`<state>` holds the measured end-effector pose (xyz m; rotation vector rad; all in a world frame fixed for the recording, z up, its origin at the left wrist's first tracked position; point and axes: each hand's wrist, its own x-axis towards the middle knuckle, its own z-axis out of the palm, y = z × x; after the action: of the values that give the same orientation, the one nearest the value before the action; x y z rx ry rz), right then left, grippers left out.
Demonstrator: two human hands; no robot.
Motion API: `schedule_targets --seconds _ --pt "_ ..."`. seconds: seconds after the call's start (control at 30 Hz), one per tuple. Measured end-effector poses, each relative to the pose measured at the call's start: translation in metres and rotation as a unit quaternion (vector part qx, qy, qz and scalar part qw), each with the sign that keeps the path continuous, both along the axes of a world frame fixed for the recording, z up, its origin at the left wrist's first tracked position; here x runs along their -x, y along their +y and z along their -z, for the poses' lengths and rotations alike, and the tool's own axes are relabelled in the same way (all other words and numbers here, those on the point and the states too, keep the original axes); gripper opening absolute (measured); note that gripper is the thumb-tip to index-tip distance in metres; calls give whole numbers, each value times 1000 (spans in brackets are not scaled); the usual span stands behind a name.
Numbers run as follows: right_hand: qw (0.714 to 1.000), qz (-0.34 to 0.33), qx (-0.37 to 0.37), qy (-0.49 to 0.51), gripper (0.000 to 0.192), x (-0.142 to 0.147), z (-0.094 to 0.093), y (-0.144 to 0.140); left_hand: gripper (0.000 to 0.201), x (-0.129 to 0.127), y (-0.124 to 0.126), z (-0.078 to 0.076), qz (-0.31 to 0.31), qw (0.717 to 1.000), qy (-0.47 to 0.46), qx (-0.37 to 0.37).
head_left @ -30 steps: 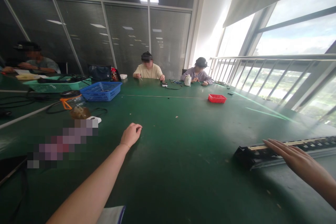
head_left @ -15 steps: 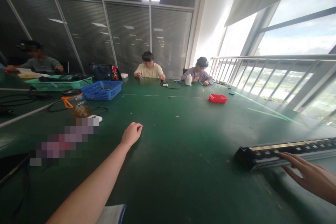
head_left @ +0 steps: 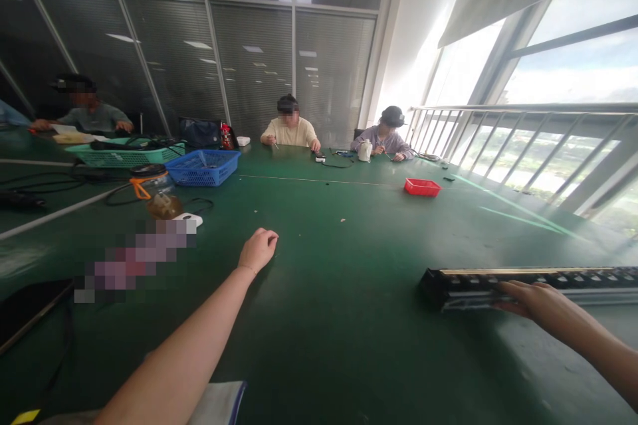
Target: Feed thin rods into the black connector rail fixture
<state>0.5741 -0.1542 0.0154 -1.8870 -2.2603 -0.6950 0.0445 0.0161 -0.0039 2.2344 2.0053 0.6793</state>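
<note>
My left hand [head_left: 258, 250] rests on the green table [head_left: 349, 345] with its fingers curled in; no object shows in it. Far to the right lies a long black bar [head_left: 471, 304] with a gold strip and a row of lens-like spots along its top. My right hand [head_left: 533, 299] grips this bar near its left end, fingers over the top and thumb at the front side. The bar's right end runs out of view.
At the left stand a jar with an orange strap [head_left: 162, 196], a blue basket [head_left: 212, 176] and a green basket [head_left: 124, 156]. A small red tray [head_left: 423, 188] lies farther back. Several people sit across the table. A booklet [head_left: 222, 402] lies by my left forearm.
My right hand has gone from resting with spread fingers on the bar to gripping it. The bar's left end has shifted left and turned slightly. My left hand stays curled on the table.
</note>
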Motion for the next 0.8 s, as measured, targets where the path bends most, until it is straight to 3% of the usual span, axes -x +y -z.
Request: schedule_targets --seconds 0.13,0.4,0.53,0.7,0.8 --pt "993 -80 79 -34 12 49 -14 21 24 0 0 1 4 1000 0 -5" --pt "988 -83 99 -79 9 201 -18 45 24 3 1 3 15 1000 -8 -11" --pt "988 -94 98 -70 10 263 -14 49 24 4 1 4 18 1000 -20 -15" --pt "988 -113 91 -46 7 303 -17 45 26 5 4 3 17 999 -51 7" --pt "991 -107 82 -23 12 300 -20 38 29 4 5 -13 40 993 -102 48"
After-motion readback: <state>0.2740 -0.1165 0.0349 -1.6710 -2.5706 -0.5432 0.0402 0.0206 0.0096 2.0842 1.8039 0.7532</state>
